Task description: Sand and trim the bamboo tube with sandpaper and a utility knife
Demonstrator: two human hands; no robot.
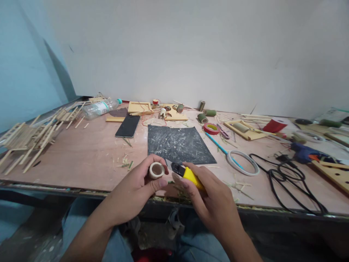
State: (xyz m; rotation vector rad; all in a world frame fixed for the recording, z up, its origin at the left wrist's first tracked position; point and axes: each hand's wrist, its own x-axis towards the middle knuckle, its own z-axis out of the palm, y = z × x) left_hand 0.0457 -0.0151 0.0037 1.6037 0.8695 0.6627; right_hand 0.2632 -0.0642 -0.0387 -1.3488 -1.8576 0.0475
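Observation:
Near the table's front edge, my left hand (141,187) is closed round a short hollow bamboo tube (157,170), its pale open end facing up toward me. A yellow and black utility knife (191,176) is gripped in my right hand (212,198). Its blade is out and points left, close beside the tube; whether it touches the tube I cannot tell. Just beyond both hands lies a dark sheet of sandpaper (180,143), dusted with pale specks. Green and pale shavings (181,191) are scattered under the hands.
Left are small stick structures (35,136), a plastic bottle (100,108) and a phone (128,126). Cut bamboo pieces (202,118) stand and lie at the back. Right are red tape (211,128), a white tape ring (243,162), a black cable (286,178) and a blue glue gun (305,152).

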